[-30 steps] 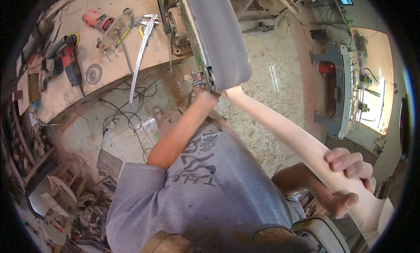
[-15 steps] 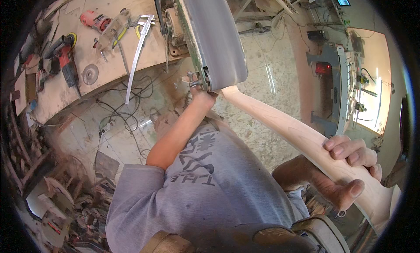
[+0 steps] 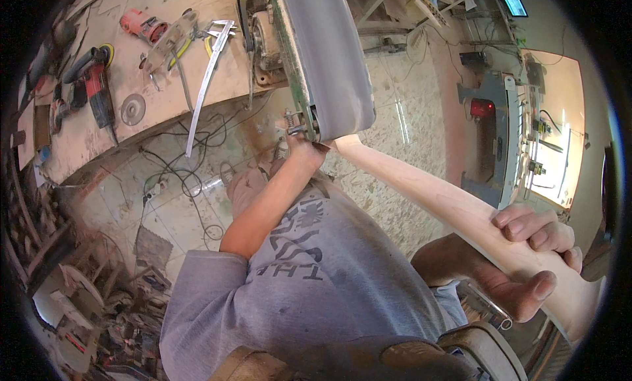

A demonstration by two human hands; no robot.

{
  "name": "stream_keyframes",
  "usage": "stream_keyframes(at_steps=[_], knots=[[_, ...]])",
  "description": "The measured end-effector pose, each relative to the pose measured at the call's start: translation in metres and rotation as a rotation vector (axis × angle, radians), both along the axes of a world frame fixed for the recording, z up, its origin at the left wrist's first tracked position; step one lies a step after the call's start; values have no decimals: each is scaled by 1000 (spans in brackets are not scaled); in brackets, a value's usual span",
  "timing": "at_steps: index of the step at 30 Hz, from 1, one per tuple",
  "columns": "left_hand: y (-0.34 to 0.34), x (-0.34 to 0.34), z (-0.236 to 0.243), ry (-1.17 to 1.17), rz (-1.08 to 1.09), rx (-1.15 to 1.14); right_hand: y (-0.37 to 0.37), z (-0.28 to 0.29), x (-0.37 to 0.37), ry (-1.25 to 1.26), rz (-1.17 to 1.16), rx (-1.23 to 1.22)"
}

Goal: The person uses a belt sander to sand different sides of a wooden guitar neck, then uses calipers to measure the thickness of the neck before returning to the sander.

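1. Wooden piece [image 3: 428, 193] slants from the lower end of the grey sanding belt [image 3: 332, 65] down to the right, its narrow end at the belt.
2. Right hand [image 3: 530, 252] grasps it near the wide end, fingers over the top, thumb along the near side.
3. Left hand [image 3: 308, 152] is beside the narrow end; its fingers are hidden, so I cannot tell whether they grip.
4. On the desk [image 3: 76, 147] at left lie a caliper [image 3: 209, 91] and a round disc [image 3: 133, 109].
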State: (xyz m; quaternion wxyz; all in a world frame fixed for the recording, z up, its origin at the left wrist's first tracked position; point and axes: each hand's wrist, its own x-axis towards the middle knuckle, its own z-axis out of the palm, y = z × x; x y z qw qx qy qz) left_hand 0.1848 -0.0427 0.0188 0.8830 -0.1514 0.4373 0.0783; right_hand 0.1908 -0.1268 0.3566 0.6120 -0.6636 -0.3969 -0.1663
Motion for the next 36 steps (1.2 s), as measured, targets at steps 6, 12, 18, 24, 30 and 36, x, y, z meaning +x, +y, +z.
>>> stream_keyframes(at_steps=[6,12,18,24,30,36], knots=[[3,-1,9,-13,13,-9,8,1,8,-42,-81,37],[0,-4,2,-84,23,-3,15,3,12,-46,-82,34],[-3,-5,-7,-168,59,14,19,3,13,-101,-116,1],[1,-4,17,-72,42,-12,20,2,15,-91,-121,6],[-4,-2,6,-64,68,-20,21,4,18,-108,-148,-21],[-4,-5,6,-88,72,-31,27,3,15,-136,-259,-55]])
